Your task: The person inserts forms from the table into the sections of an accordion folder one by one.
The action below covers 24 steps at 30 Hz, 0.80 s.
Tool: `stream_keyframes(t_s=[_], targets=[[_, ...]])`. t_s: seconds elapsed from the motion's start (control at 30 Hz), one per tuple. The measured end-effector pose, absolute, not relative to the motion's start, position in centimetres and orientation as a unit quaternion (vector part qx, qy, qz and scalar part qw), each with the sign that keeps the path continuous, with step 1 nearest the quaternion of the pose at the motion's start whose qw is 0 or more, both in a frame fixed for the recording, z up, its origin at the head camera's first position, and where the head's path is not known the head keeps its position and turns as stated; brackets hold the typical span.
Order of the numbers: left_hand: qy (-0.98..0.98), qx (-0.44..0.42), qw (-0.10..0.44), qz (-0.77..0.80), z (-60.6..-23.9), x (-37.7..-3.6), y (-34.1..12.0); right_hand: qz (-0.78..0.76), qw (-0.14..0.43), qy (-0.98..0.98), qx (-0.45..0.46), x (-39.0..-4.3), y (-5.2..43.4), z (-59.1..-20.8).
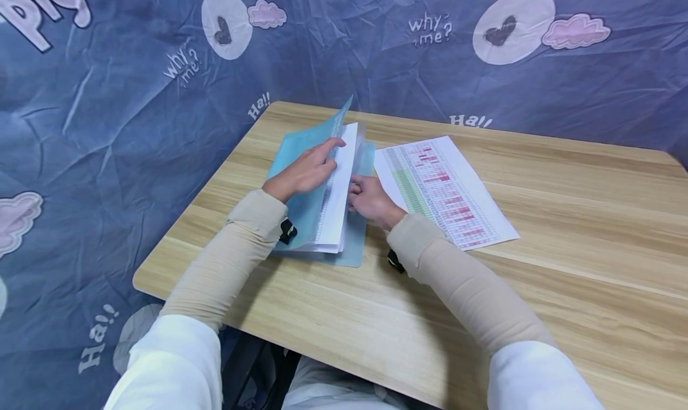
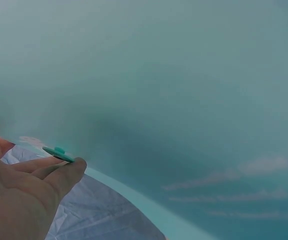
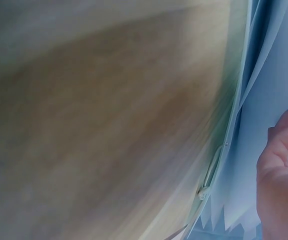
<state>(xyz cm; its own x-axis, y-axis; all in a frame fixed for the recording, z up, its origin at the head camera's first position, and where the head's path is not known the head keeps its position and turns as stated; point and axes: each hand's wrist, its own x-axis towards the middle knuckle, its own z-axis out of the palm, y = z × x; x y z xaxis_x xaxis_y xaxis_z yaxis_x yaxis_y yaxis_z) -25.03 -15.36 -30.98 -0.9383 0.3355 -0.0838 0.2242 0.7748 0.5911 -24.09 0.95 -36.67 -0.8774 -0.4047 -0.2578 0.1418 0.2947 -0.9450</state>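
A teal plastic folder (image 1: 352, 247) lies open on the wooden table (image 1: 537, 290), its front cover (image 1: 301, 144) lifted up and back. A stack of white printed sheets (image 1: 335, 207) stands half raised inside it. My left hand (image 1: 309, 171) rests on the stack with its fingers stretched along the top edge, the cover behind it. In the left wrist view the cover (image 2: 184, 90) fills the frame and a teal snap button (image 2: 59, 151) sits by my fingertips (image 2: 69, 167). My right hand (image 1: 368, 198) curls its fingers round the right edge of the sheets (image 3: 274, 100).
A loose printed sheet (image 1: 446, 189) with green and pink table cells lies flat to the right of the folder. A blue patterned cloth (image 1: 107, 129) hangs behind and to the left of the table. The table's near edge runs just under my forearms.
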Motion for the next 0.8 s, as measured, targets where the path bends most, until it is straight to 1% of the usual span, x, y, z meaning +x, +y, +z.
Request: stream_keyframes(t_s=[0.43, 0.8], targets=[[0.936, 0.157, 0.094, 0.301, -31.2, -25.3, -15.3, -0.592, 0.228, 0.767, -0.097, -23.9, 1.3, -36.6], [0.936, 0.154, 0.092, 0.303, -31.2, -25.2, -15.6, -0.566, 0.236, 0.786, -0.080, -24.2, 3.9, -36.4]])
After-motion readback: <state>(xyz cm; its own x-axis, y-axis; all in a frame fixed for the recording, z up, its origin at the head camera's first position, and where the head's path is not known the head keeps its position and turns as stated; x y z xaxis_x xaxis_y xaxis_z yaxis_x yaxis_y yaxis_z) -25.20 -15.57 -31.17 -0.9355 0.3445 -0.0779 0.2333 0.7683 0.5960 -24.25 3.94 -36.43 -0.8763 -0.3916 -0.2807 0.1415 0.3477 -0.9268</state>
